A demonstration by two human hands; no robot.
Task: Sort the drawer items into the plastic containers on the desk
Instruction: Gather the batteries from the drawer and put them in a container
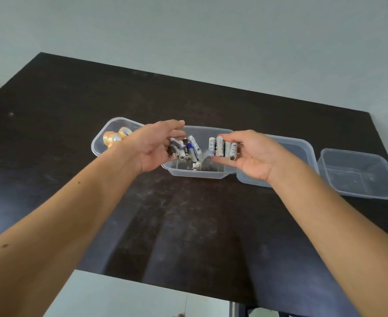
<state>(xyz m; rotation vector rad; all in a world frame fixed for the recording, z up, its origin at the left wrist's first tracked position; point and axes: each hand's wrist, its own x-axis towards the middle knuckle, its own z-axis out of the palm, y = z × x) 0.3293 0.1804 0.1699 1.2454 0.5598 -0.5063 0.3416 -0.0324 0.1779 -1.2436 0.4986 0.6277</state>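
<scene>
Batteries are held loosely in the left hand and right hand, fingers curled round them, above the middle container, seemingly for dropping in.

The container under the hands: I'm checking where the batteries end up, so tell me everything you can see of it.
The battery container is a clear, shallow, rectangular plastic tub with rounded corners and a lipped rim, standing upright on the dark desk, second from the left in a row of four. A few batteries lie on its floor. The left hand and right hand hold batteries over it, hiding parts of its rim; contact cannot be told.
</scene>
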